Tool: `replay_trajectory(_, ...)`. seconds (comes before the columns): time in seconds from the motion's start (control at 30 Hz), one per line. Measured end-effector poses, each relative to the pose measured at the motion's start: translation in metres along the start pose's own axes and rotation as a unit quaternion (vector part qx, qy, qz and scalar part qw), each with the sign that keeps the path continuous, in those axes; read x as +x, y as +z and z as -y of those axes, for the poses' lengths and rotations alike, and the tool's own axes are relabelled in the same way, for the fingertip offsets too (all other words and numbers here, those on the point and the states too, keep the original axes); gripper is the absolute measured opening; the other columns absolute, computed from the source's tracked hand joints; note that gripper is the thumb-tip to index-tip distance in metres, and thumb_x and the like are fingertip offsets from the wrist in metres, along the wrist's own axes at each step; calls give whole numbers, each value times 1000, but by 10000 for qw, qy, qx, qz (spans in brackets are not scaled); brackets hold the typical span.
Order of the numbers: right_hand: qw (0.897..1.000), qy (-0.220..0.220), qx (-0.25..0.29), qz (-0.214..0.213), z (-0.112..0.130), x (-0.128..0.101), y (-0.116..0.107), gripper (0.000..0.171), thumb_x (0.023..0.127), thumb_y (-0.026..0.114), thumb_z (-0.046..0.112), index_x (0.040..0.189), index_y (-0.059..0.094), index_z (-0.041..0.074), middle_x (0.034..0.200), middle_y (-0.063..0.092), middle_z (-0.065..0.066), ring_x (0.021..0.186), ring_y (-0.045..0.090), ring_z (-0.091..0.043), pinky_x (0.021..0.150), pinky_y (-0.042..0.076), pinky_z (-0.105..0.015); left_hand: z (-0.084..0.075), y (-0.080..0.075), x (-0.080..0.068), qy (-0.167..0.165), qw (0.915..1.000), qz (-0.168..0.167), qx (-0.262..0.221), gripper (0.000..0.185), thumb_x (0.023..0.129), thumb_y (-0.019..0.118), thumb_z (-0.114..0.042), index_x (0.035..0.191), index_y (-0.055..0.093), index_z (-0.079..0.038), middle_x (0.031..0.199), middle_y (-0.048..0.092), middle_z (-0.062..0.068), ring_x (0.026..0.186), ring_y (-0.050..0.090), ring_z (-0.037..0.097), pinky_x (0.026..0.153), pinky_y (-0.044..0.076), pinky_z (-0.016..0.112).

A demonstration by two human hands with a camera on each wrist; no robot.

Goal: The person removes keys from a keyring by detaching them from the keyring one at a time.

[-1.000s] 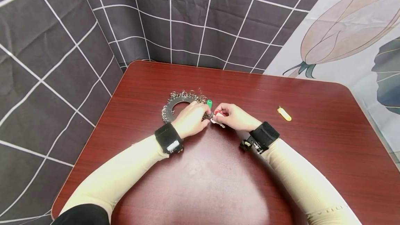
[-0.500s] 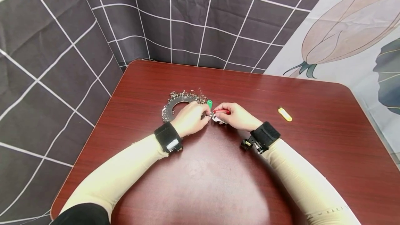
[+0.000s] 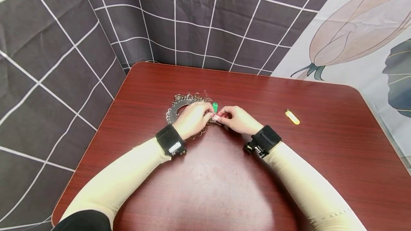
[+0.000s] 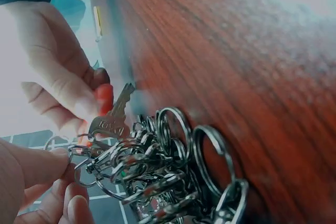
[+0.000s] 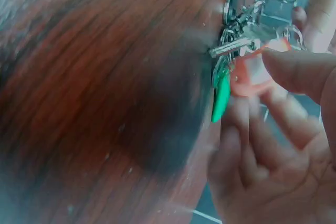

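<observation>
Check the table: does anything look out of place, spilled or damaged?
The yellow tag lies alone at right, away from the ring, while the green tag and red tag are beside it. Faint marks beyond the ring might be scuffs; no spill shows.

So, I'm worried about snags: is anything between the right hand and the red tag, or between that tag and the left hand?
Nothing visible separates the right hand from the red tag it pinches. Toward the left hand, nothing clearly blocks it, though a key and metal rings crowd close by.
</observation>
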State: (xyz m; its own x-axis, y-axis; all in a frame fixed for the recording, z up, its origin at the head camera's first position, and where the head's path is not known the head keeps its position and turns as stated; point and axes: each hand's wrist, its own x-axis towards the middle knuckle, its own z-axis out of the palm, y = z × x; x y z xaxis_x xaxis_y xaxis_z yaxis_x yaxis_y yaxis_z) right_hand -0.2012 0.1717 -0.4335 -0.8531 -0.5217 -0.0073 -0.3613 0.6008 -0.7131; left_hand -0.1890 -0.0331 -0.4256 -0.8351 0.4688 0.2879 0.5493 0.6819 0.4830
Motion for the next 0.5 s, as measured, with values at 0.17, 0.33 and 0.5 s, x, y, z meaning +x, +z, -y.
replay_trajectory(0.17,9988,-409,-199,-184,4,4,7,30,83,76,18,108,63,7,101,64,-6,95,55,-24,88,41,-38,0,-2,-1,35,10000,-60,-7,6,93,63,-15,92,69,-14,87,64,-5,87,58,13,81,46,32)
replay_trajectory(0.33,9984,-239,-463,-208,11,10,15,32,79,80,28,101,60,15,87,60,-4,90,46,-24,79,37,-36,1,-3,-2,25,9999,-117,-6,6,94,63,-16,94,69,-14,89,66,-3,87,61,14,79,48,33)
replay_trajectory(0.5,9974,-218,-637,-250,16,13,18,26,81,76,19,98,56,14,74,56,-3,79,48,-20,70,37,-33,-1,-4,-3,10,9999,-145,20,6,95,61,-15,95,67,-12,91,67,0,89,63,16,81,49,35)
